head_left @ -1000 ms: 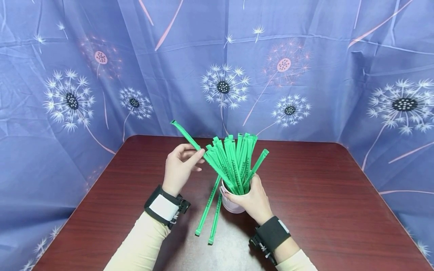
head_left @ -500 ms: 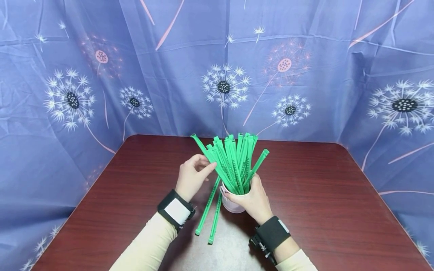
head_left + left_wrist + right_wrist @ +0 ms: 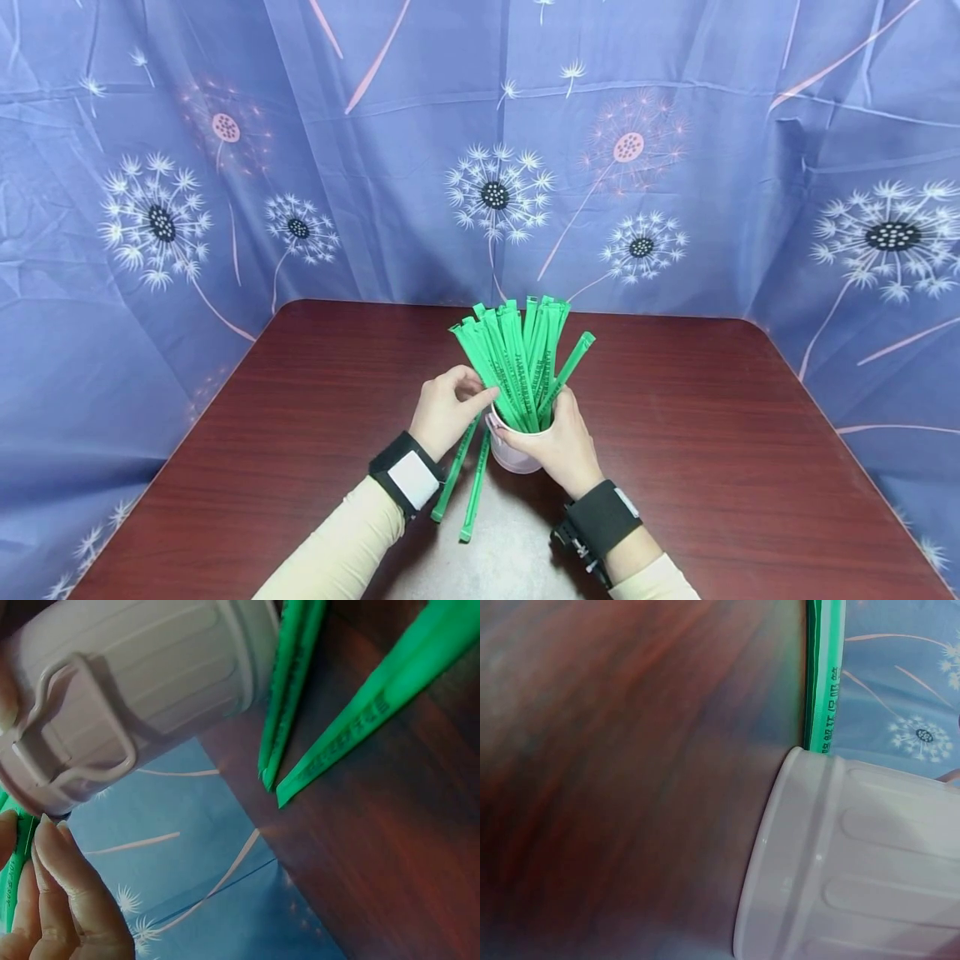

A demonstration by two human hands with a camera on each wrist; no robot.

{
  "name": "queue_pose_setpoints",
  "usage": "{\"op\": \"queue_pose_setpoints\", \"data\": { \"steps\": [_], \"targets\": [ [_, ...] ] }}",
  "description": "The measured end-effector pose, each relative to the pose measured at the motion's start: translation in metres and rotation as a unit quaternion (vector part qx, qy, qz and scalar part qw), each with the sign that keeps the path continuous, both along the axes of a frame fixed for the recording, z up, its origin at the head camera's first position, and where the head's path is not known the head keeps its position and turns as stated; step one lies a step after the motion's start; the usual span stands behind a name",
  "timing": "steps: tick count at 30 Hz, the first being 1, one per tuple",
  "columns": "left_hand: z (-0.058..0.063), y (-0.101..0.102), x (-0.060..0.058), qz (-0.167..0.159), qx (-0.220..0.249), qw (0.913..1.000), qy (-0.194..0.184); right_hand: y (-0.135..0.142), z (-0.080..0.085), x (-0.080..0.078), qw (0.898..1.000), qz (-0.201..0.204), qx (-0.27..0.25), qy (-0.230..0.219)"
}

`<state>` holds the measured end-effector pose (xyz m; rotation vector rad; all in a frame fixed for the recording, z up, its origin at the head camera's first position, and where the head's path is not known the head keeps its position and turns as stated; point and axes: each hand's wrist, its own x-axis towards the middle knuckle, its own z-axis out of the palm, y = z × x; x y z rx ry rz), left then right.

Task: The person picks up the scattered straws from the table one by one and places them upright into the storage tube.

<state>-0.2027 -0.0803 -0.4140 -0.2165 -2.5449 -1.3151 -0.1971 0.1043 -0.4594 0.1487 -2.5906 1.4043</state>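
A small pale bucket (image 3: 517, 460) with a folding handle stands mid-table, packed with upright green paper-wrapped straws (image 3: 519, 358). My right hand (image 3: 566, 446) grips the bucket at its rim from the right. At the rim's left side, my left hand (image 3: 446, 412) pinches a green wrapped straw (image 3: 16, 877) between thumb and fingers; its lower part is inside the bucket. The bucket's ribbed wall (image 3: 885, 847) fills the lower right of the right wrist view, where my right hand's grip is mostly out of sight.
Loose wrapped straws (image 3: 474, 500) lie on the dark red wooden table (image 3: 712, 458) left of the bucket, partly behind my left wrist. Behind the table hangs a blue dandelion-print cloth (image 3: 390, 167). Each wrist wears a black strap (image 3: 600, 521) with a camera.
My left hand has moved right and down toward the bucket's rim, and the straw it pinches has slid down in among the others. My right hand and the bucket have stayed in place.
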Motion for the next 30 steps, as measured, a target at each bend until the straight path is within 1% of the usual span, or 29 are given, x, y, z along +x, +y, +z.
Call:
{"op": "queue_pose_setpoints", "data": {
  "steps": [5,9,11,14,17,21,24,26,28,30],
  "targets": [
    [-0.002,0.001,0.001,-0.004,-0.009,1.0,-0.001,0.0,0.001,0.0,1.0,0.0,-0.004,0.001],
    [-0.003,-0.003,0.002,-0.014,-0.013,0.9997,-0.016,-0.001,0.002,0.0,1.0,0.0,-0.006,-0.001],
    [-0.004,-0.008,0.0,-0.017,-0.015,0.9994,-0.025,-0.001,0.002,0.0,1.0,0.003,-0.009,0.0],
    [-0.007,-0.017,-0.006,-0.012,-0.02,0.9988,-0.043,-0.001,0.002,-0.001,1.0,0.007,-0.013,0.004],
    [-0.012,-0.026,-0.012,-0.01,-0.03,0.9968,-0.074,-0.002,0.002,-0.001,1.0,0.01,-0.016,0.005],
    [-0.021,-0.031,-0.019,-0.03,-0.065,0.9915,-0.108,-0.001,0.002,-0.001,1.0,0.01,-0.015,0.002],
    [-0.03,-0.031,-0.023,-0.049,-0.107,0.9857,-0.12,-0.001,0.002,-0.001,1.0,0.009,-0.011,0.003],
    [-0.036,-0.03,-0.025,-0.057,-0.144,0.9803,-0.123,-0.001,0.002,-0.001,1.0,0.007,-0.01,0.002],
    [-0.042,-0.029,-0.027,-0.063,-0.189,0.9733,-0.114,-0.001,0.002,0.0,1.0,0.006,-0.011,0.003],
    [-0.047,-0.028,-0.028,-0.064,-0.221,0.9671,-0.108,-0.001,0.001,0.0,1.0,0.006,-0.013,0.007]
  ]
}}
